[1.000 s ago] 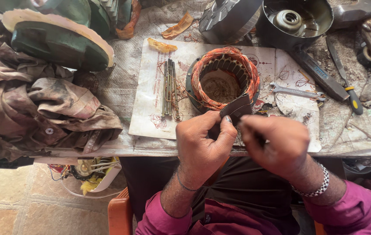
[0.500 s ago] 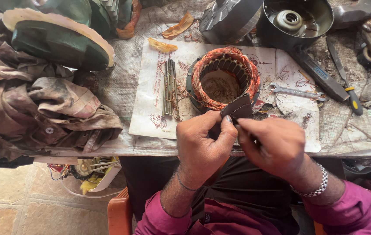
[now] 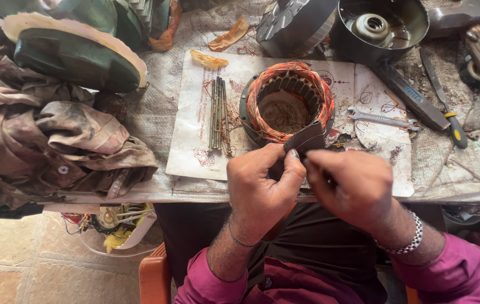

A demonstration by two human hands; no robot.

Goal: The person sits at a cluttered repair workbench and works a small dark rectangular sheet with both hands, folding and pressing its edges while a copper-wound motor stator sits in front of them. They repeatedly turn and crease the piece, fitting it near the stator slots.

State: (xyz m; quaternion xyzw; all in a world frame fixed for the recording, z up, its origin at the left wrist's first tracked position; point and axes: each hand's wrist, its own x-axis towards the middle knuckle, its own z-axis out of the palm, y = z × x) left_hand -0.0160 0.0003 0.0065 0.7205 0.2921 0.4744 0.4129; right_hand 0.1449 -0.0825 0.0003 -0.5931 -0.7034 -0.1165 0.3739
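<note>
- Head view, far to the left of the left hand: a heap of grimy rags (image 3: pixel 65 141) lies on the worktop (image 3: pixel 161 107), with a green, pale-rimmed cover (image 3: pixel 76 53) above it.
- Just up and left of the left hand, a bundle of thin metal rods (image 3: pixel 219 115) lies on a sheet of printed paper (image 3: pixel 189 152).
- Left hand (image 3: pixel 265 183): its fingers are curled in and the thumb and forefinger pinch a dark strip of sheet material (image 3: pixel 307 138), which it holds together with the other hand.
- The strip rises from between both hands and touches the near rim of a stator wound with copper wire (image 3: pixel 287 101), which stands on the paper just beyond the knuckles.
- Right hand (image 3: pixel 352 186): closed in a loose fist, fingertips pressed to the same strip; a metal chain bracelet (image 3: pixel 406 239) circles its wrist.
- Up and right of the right hand, a spanner (image 3: pixel 383 118) lies on the paper, and a yellow-handled screwdriver (image 3: pixel 445 107) lies further right.
- Well above both hands stands a dark round motor housing (image 3: pixel 381 25).
</note>
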